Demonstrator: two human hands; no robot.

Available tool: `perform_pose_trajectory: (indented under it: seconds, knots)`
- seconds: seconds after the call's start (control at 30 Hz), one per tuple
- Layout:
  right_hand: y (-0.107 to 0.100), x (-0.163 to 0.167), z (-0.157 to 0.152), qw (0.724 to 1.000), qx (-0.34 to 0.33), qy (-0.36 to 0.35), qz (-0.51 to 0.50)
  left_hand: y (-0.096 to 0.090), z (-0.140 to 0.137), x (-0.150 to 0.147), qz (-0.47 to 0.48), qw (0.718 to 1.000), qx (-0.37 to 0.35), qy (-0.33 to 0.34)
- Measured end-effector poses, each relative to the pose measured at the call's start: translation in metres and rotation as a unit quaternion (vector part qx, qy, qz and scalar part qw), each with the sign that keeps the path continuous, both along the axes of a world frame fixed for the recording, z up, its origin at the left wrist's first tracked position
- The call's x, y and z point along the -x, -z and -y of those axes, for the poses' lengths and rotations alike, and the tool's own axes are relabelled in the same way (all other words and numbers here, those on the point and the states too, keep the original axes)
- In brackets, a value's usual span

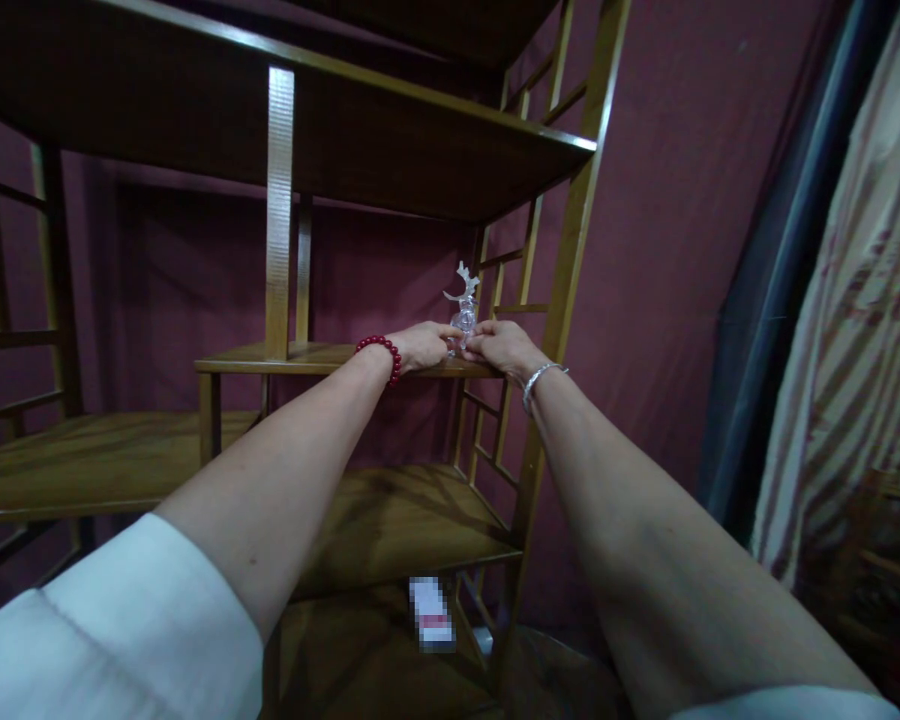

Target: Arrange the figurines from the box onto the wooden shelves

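A clear deer figurine (464, 312) with branching antlers stands upright at the right end of a wooden shelf (322, 357). From its left side my left hand (425, 346), with a red bead bracelet on the wrist, closes its fingers on the lower body. My right hand (507, 347), below a silver bracelet, grips the figurine from the other side. The fingers of both hands hide much of its base, so I cannot tell whether it bears fully on the shelf.
Upright posts (279, 210) and a higher shelf (390, 85) frame this compartment. On the right is the unit's side lattice (511, 270), then a purple wall (660, 250) and a striped curtain (832, 330). A blurred white box (431, 605) lies on a lower shelf (360, 650).
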State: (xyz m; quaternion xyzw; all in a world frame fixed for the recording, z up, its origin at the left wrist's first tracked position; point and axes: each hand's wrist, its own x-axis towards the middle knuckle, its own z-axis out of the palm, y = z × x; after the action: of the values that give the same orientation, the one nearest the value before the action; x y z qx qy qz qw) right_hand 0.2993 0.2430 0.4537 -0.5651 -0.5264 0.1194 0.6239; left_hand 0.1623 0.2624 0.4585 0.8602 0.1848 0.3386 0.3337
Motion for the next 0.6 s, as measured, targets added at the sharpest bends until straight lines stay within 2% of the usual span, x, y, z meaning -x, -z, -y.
perform_pose_trajectory:
  seconds: [0.3,0.4,0.6]
  knots:
    - [0.0006,0.0016,-0.0022,1.000,-0.003,0.023,0.017,-0.0002,-0.0008,-0.0002,0.038,0.999,0.027,-0.013]
    - [0.0016,-0.0011,-0.0050,0.999,-0.001,0.035,0.040,-0.0007,0.0026,0.0007,0.043,0.998,0.030,-0.026]
    - [0.0024,-0.0051,-0.0056,0.990,0.004,0.087,0.115,-0.0021,0.0052,0.0030,0.049,0.998,0.041,-0.006]
